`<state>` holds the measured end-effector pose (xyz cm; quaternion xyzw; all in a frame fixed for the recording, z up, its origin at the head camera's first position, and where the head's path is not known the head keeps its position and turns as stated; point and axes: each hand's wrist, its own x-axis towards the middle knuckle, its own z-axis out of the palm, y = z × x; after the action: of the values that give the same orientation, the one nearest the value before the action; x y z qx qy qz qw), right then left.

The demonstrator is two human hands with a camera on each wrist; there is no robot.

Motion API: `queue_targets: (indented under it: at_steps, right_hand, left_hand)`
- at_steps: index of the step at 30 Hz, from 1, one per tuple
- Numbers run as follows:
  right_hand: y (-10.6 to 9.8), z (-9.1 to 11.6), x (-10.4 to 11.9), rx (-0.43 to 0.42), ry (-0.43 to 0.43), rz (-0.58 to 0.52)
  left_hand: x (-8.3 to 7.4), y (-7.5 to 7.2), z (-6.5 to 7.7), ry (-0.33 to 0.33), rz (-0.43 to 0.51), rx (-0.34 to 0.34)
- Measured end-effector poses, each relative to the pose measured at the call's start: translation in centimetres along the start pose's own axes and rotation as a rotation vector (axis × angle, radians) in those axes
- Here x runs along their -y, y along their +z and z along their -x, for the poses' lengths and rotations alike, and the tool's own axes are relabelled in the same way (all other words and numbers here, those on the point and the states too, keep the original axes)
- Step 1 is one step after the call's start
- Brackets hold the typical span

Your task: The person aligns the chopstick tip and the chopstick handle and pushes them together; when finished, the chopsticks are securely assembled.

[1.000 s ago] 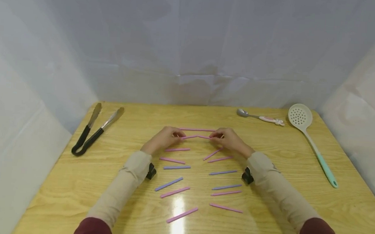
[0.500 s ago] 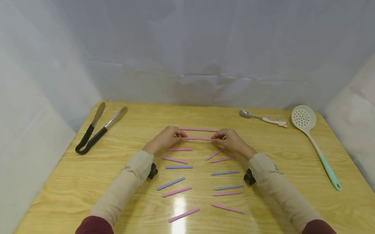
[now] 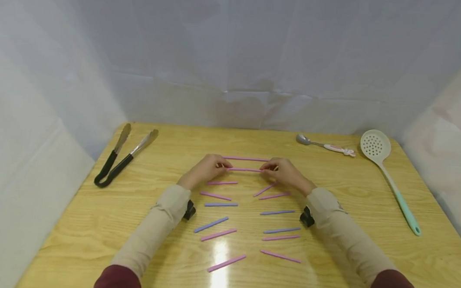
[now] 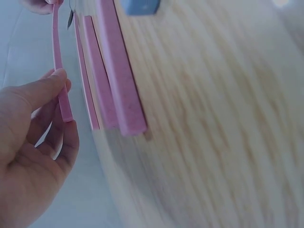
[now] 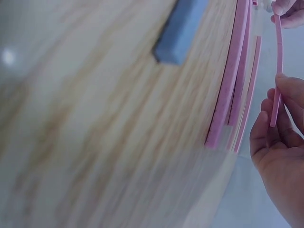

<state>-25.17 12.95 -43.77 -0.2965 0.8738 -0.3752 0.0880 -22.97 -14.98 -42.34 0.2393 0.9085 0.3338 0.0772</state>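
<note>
My left hand [image 3: 206, 169] and right hand [image 3: 285, 173] pinch opposite ends of a thin pink stick [image 3: 245, 169], thumb against fingers. It runs nearly straight between them, slightly bowed in the left wrist view [image 4: 56, 42]. The pinched stick stands off the wood in the right wrist view [image 5: 279, 52]. Just behind it a long pink stick [image 3: 245, 158] lies across the table, its ends near my fingers. Closer to me are shorter pink sticks, among them one at the left [image 3: 222, 182] and a slanted one [image 3: 264, 189] by my right hand.
Two loose columns of pink and blue sticks [image 3: 221, 204] lie between my forearms. Black-handled tongs [image 3: 115, 168] lie open at the left. A small spoon [image 3: 320, 144] and a skimmer with a green handle [image 3: 392, 187] lie at the right. A pale sheet [image 3: 240, 105] hangs behind the table [image 3: 73, 231].
The pink stick between my hands has gone from a shallow peak at its middle to an almost straight line. Both hands stay pinched on it; the view has shifted slightly.
</note>
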Motion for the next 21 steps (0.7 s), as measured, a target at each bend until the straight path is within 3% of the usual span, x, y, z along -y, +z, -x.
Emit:
queue_targets:
  at_steps: [11, 21]
  right_hand:
    - [0.01, -0.04, -0.23, -0.003, -0.011, -0.014]
    - [0.09, -0.02, -0.02, -0.085, -0.066, -0.005]
  left_hand:
    - [-0.30, 0.16, -0.19, -0.026, 0.004, 0.010]
    - [-0.21, 0.29, -0.16, 0.018, 0.028, -0.030]
